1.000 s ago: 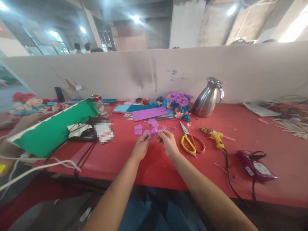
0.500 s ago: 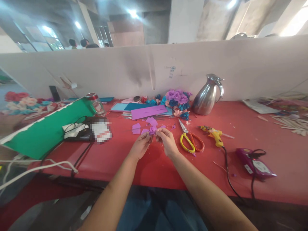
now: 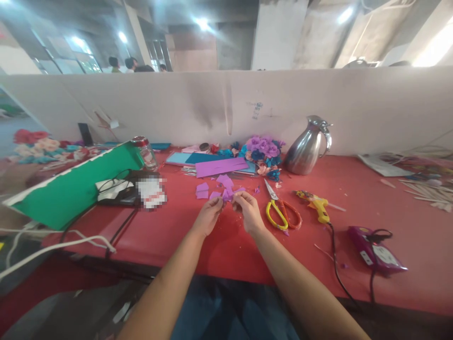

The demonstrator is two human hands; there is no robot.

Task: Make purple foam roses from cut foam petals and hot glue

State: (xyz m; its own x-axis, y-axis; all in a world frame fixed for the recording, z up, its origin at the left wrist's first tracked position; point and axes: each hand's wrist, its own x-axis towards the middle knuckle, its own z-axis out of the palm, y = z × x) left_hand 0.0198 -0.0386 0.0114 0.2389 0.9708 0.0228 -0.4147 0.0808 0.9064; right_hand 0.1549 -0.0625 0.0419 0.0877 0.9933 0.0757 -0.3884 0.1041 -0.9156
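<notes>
1. Pinching a small crumpled purple paper piece (image 3: 227,194) from either side, the person's left hand (image 3: 208,216) and right hand (image 3: 248,212) meet fingertip to fingertip. The fingers of both are curled in and closed on the paper.
2. The piece sits between the two hands, just over the red tabletop (image 3: 226,245), near the middle and close to the person.
3. Flat purple paper scraps (image 3: 203,190) lie on the tabletop just beyond the hands. A long purple paper sheet (image 3: 221,166) rests further back on a stack of blue sheets (image 3: 179,158).
4. Yellow-and-orange-handled scissors (image 3: 281,213) lie just right of the right hand, apart from it, blades pointing away.
5. A yellow glue gun (image 3: 318,204) lies further right, its black cord (image 3: 334,255) trailing toward the near edge.
6. A bunch of purple and blue paper flowers (image 3: 262,150) and a shiny steel jug (image 3: 305,148) stand at the back by the white partition (image 3: 371,108).
</notes>
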